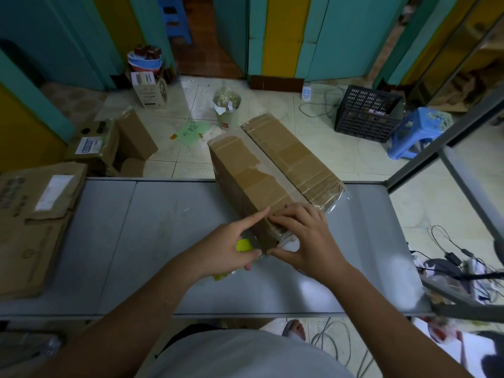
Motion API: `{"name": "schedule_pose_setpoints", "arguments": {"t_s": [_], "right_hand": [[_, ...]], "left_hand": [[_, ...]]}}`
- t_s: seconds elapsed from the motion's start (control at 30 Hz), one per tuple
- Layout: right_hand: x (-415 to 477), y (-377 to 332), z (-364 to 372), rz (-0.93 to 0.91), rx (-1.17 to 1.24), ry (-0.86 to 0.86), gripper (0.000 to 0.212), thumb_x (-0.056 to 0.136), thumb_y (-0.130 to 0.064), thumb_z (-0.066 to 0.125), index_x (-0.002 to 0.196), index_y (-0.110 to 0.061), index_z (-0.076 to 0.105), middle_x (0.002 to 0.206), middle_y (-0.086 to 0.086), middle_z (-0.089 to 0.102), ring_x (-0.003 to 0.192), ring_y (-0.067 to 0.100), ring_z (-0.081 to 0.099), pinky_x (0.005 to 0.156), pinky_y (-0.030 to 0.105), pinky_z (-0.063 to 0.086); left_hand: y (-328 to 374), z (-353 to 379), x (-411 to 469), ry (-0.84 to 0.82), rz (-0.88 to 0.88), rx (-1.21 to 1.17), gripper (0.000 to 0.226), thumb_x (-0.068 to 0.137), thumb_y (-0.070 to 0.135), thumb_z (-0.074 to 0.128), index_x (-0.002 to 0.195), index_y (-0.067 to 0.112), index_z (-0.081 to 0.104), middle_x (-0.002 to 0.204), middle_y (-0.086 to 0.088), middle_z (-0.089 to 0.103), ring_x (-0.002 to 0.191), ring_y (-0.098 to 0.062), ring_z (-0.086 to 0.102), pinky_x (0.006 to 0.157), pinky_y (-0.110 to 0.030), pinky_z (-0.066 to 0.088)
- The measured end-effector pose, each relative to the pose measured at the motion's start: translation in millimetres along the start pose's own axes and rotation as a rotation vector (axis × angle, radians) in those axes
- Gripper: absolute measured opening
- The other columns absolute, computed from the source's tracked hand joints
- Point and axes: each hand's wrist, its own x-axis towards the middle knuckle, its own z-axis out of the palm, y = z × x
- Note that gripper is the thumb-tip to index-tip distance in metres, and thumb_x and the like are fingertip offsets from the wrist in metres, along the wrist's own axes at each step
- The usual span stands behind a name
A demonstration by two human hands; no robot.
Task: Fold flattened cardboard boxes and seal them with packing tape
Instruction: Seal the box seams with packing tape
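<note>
My left hand grips a yellow tool; my right hand, unclenched, presses the box. Overhanging the table's far edge, it might tip off.

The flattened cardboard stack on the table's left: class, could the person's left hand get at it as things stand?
Probably yes. Bare table lies between the left hand and the flattened cardboard stack. But that hand grips a yellow tool at the box, so it would need freeing first.
</note>
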Motion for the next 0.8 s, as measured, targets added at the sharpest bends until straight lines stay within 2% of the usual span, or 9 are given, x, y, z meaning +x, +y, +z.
{"name": "schedule_pose_setpoints", "arguments": {"t_s": [0.13, 0.27, 0.33, 0.4, 0.47, 0.57, 0.63, 0.73, 0.8], "right_hand": [[-1.7, 18.2, -27.2, -0.057, 0.016, -0.106, 0.072, 0.079, -0.059, 0.082, 0.141, -0.03, 0.061, 0.146, -0.012, 0.055, 0.145, 0.016, 0.041, 0.116, 0.046, 0.033], [4.3, 37.0, -40.1, 0.001, -0.127, -0.18, 0.089, 0.076, -0.054, 0.081, 0.155, -0.035, 0.043, 0.162, -0.016, 0.037, 0.157, 0.013, 0.02, 0.126, 0.05, 0.016], [7.0, 42.3, -37.3, 0.012, -0.144, -0.163, 0.091, 0.076, -0.049, 0.085, 0.155, -0.036, 0.042, 0.162, -0.015, 0.038, 0.157, 0.014, 0.022, 0.125, 0.055, 0.018], [8.2, 46.4, -34.8, 0.024, -0.138, -0.127, 0.088, 0.076, -0.044, 0.088, 0.152, -0.037, 0.045, 0.159, -0.016, 0.042, 0.154, 0.015, 0.028, 0.121, 0.057, 0.023], [8.2, 48.5, -33.5, 0.035, -0.125, -0.095, 0.083, 0.077, -0.043, 0.087, 0.15, -0.038, 0.048, 0.156, -0.016, 0.045, 0.153, 0.015, 0.031, 0.121, 0.055, 0.025], [7.7, 46.3, -28.8, 0.028, -0.135, -0.076, 0.08, 0.077, -0.045, 0.086, 0.148, -0.036, 0.051, 0.155, -0.016, 0.046, 0.152, 0.014, 0.032, 0.121, 0.054, 0.024], [7.4, 44.3, -26.0, 0.022, -0.139, -0.068, 0.08, 0.077, -0.045, 0.087, 0.148, -0.035, 0.052, 0.155, -0.017, 0.047, 0.152, 0.014, 0.033, 0.121, 0.053, 0.024], [7.6, 44.2, -26.0, 0.029, -0.147, -0.056, 0.08, 0.075, -0.037, 0.089, 0.147, -0.035, 0.054, 0.154, -0.016, 0.048, 0.151, 0.016, 0.035, 0.12, 0.053, 0.025], [8.3, 44.4, -25.5, 0.03, -0.164, -0.044, 0.078, 0.075, -0.034, 0.09, 0.146, -0.035, 0.055, 0.153, -0.016, 0.05, 0.15, 0.016, 0.037, 0.118, 0.052, 0.027]], "left_hand": [[-5.8, -0.2, 2.3, 0.004, 0.026, 0.008, 0.086, 0.099, 0.016, 0.073, 0.158, 0.059, 0.026, 0.079, 0.032, 0.072, 0.079, -0.01, 0.078, 0.075, -0.016, 0.054], [-13.0, -3.9, 2.9, 0.014, 0.036, 0.009, 0.086, 0.098, 0.021, 0.074, 0.157, 0.063, 0.027, 0.089, 0.021, 0.077, 0.085, -0.01, 0.078, 0.08, -0.021, 0.055], [-15.1, -5.8, 1.2, 0.01, 0.054, 0.058, 0.093, 0.098, 0.027, 0.076, 0.157, 0.067, 0.016, 0.09, 0.02, 0.076, 0.085, -0.007, 0.077, 0.074, -0.019, 0.054], [-21.1, -8.7, 1.0, 0.06, 0.057, 0.204, 0.105, 0.095, 0.04, 0.079, 0.155, 0.07, -0.001, 0.099, 0.013, 0.076, 0.096, -0.008, 0.075, 0.079, -0.026, 0.056], [-39.7, -13.7, 6.2, 0.185, 0.04, 0.507, 0.116, 0.089, 0.055, 0.079, 0.153, 0.068, -0.018, 0.11, -0.004, 0.075, 0.098, -0.019, 0.073, 0.083, -0.04, 0.06], [-86.4, -23.5, 21.1, 0.342, 0.038, 0.836, 0.126, 0.087, 0.063, 0.076, 0.15, 0.061, -0.033, 0.107, -0.003, 0.07, 0.082, -0.016, 0.065, 0.069, -0.037, 0.06], [-118.9, -33.5, 32.0, 0.372, -0.009, 0.889, 0.13, 0.086, 0.062, 0.077, 0.144, 0.062, -0.039, 0.106, -0.001, 0.071, 0.085, -0.015, 0.066, 0.069, -0.035, 0.059], [-151.8, -41.8, 40.6, 0.387, -0.075, 0.898, 0.13, 0.084, 0.061, 0.079, 0.15, 0.059, -0.033, 0.114, 0.001, 0.071, 0.112, -0.022, 0.066, 0.08, -0.037, 0.058], [-163.0, -41.9, 42.9, 0.416, -0.068, 0.896, 0.128, 0.081, 0.061, 0.082, 0.16, 0.05, -0.018, 0.112, -0.002, 0.071, 0.116, -0.027, 0.065, 0.084, -0.039, 0.057]]}}
